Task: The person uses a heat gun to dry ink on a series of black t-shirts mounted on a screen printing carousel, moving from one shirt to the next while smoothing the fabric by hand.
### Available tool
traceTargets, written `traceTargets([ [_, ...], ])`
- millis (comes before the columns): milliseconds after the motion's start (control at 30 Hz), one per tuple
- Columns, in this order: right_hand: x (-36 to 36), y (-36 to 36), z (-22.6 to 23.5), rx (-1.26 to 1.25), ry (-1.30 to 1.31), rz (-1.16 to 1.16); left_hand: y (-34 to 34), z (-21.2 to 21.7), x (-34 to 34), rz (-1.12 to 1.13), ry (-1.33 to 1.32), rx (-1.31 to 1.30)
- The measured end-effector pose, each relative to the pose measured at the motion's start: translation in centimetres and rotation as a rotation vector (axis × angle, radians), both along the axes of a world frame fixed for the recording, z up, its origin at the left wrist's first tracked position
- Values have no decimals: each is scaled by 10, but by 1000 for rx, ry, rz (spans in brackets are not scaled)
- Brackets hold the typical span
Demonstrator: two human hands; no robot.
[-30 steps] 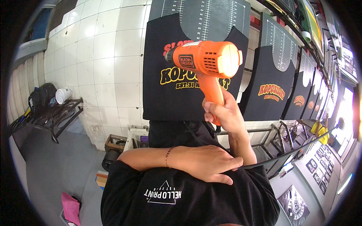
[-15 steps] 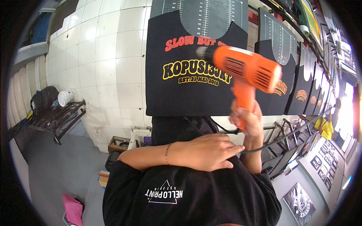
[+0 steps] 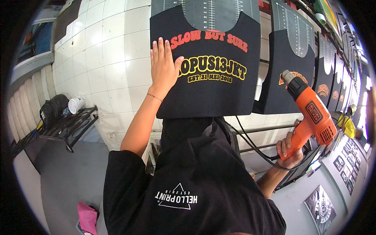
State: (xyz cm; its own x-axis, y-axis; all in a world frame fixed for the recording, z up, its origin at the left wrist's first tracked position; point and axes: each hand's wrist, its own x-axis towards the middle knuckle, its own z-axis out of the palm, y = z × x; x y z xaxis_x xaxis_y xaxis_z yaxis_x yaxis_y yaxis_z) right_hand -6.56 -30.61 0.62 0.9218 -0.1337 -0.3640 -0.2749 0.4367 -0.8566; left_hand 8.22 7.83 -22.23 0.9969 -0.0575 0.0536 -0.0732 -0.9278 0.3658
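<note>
White-tiled wall (image 3: 105, 58) backs a row of black print boards, each dressed with a black shirt. On the nearest board (image 3: 207, 11), a shirt (image 3: 211, 94) with red and yellow lettering across the chest is stretched flat, its hem hanging past the board's lower edge. The left hand (image 3: 163, 66) lies open on it, palm down and fingers spread, pressing the cloth at the board's left edge, the thumb touching the yellow print; a thin bracelet (image 3: 154, 97) circles the wrist. The right hand (image 3: 289, 149) is closed around the grip of an orange heat gun (image 3: 311, 113), held off to the right, well apart from the shirt, below the lower right corner of the next board (image 3: 293, 27). Its metal nozzle tilts up and to the left, toward the gap between the two boards. A black cord (image 3: 250, 147) runs from the gun's handle back under the first board. More printed shirts line the boards toward the right rim of the view. In the foreground, the person's own black shirt (image 3: 188, 184) carries a white triangle mark. At left, a black metal rack (image 3: 66, 127) stands on the grey floor (image 3: 62, 172) against the wall, with a white tub (image 3: 76, 105) and a dark bag (image 3: 53, 109) on it. A pink cloth (image 3: 87, 217) lies on the floor near the lower edge.
</note>
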Motion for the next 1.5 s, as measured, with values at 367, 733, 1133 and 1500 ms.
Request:
traceTargets([
  [367, -2, 1, -1, -61, 11, -70, -7, 6, -10, -118, 61, 21],
  [733, 3, 7, 4, -97, 13, -101, -7, 14, -15, -169, 112, -9],
  [1133, 1, 11, 10, -123, -19, -112, 7, 7, -14, -253, 96, -24],
  [1500, -4, 17, 18, -196, -40, -179, 100, -68, -38, 636, 322, -633],
])
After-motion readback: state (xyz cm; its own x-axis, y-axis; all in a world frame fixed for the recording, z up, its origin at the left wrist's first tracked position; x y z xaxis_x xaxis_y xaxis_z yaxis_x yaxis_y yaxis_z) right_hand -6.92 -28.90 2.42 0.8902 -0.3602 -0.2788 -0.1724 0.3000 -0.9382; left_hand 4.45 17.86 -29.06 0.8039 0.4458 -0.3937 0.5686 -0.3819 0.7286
